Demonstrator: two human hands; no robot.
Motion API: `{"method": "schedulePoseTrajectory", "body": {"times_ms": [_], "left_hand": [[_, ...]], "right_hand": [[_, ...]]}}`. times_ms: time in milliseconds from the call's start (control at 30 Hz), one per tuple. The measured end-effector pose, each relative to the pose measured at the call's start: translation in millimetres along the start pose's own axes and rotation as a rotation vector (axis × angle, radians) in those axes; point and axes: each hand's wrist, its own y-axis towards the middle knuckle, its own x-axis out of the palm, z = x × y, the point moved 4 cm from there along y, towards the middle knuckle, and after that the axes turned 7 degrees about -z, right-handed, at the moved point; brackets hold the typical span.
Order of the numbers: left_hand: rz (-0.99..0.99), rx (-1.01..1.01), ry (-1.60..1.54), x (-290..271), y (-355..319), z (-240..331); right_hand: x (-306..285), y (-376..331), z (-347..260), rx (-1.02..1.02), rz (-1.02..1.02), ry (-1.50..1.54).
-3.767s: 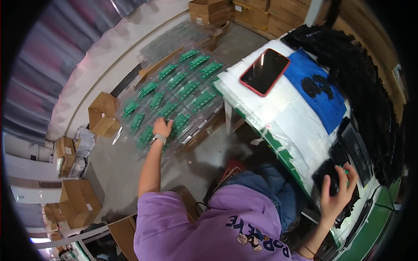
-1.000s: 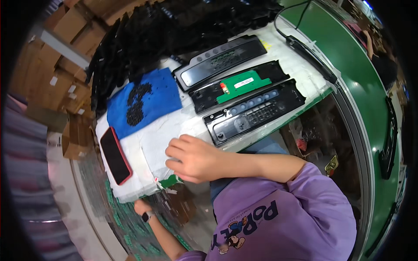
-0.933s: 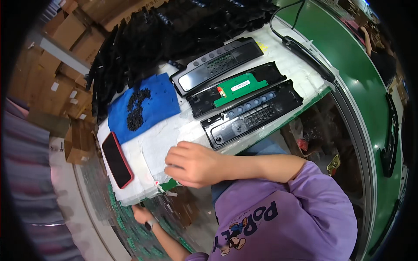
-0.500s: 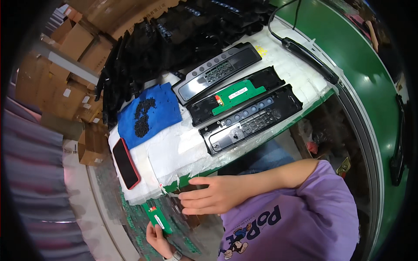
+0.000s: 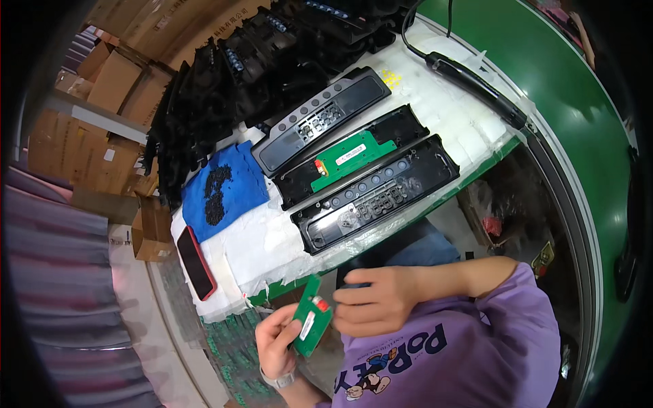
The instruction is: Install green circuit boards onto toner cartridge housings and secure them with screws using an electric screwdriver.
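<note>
My left hand (image 5: 275, 343) grips a green circuit board (image 5: 313, 327) by its edge, thumb on top, in front of the bench's near edge. The board is tilted and carries a white label and a red-and-white part. My right hand (image 5: 381, 299) is close beside the board, fingers loosely bent and seemingly holding nothing. On the bench beyond lie three long black plastic housings. The nearest housing (image 5: 428, 175) is a shell with round buttons and clear cells. A second green board (image 5: 354, 160) rests in the middle housing (image 5: 408, 124). The farthest housing (image 5: 367, 94) shows grey buttons.
A blue cloth (image 5: 248, 187) with a pile of small black screws (image 5: 216, 197) lies left of the housings. A red-edged phone (image 5: 196, 264) is near the corner. Many circuit boards (image 5: 235, 360) sit below. A corded black tool (image 5: 476, 88) lies right; black housings (image 5: 258, 54) are heaped behind.
My left hand has lifted the circuit board up and to the right, from above the lower boards toward my right hand. My right hand has shifted right and its fingers have bent more.
</note>
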Motion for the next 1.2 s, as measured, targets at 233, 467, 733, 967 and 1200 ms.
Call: {"method": "schedulePoseTrajectory", "body": {"times_ms": [233,467,733,967,1200], "left_hand": [[-0.364,-0.029,0.303,51.5,49.1,19.4],[0.101,0.738,0.898,70.0,85.4,68.7],[-0.094,0.852,0.994,83.5,108.7,46.8],[-0.142,0.804,1.102,87.8,120.5,35.6],[-0.191,0.811,1.251,89.9,123.5,36.4]], "right_hand": [[-39.0,-15.1,18.8,0.104,-0.143,-0.256],[-71.8,-35.3,58.3,0.305,-0.191,-0.492],[-68.7,-44.2,92.9,0.476,-0.226,-0.464],[-64.5,-37.6,105.0,0.517,-0.225,-0.439],[-77.9,-39.9,127.4,0.720,-0.328,-0.053]]}}
